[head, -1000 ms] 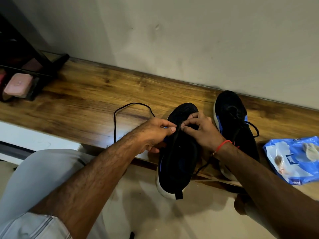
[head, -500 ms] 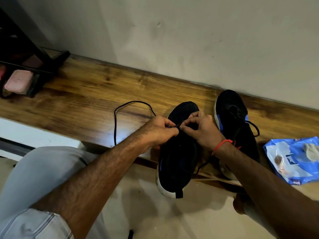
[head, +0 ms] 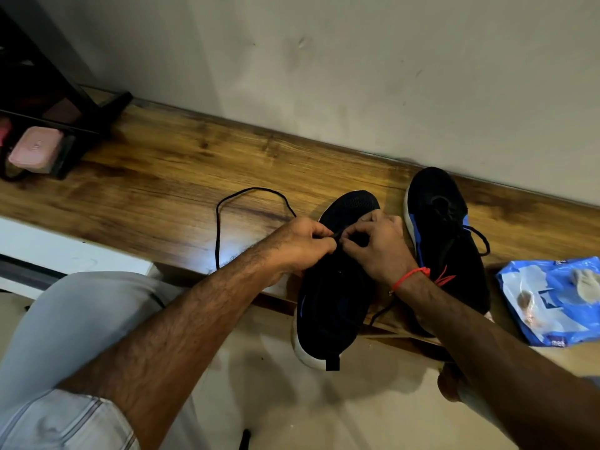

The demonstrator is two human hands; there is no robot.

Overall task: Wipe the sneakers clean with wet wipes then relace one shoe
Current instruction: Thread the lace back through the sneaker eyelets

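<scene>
Sneaker (head: 331, 287), black mesh w/ white sole, thin round lace (head: 224, 203) pinched btwn both hands' fingers (head: 319, 230).

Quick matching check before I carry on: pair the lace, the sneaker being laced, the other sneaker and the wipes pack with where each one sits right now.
Things:
1 lace
2 near sneaker
3 far sneaker
4 wipes pack

Places:
A heel overhanging the shelf edge
B toe against the wall
C far right
D looped over the wood, left of both hands

Pairs: 1-D, 2-A, 3-B, 4-C
</scene>
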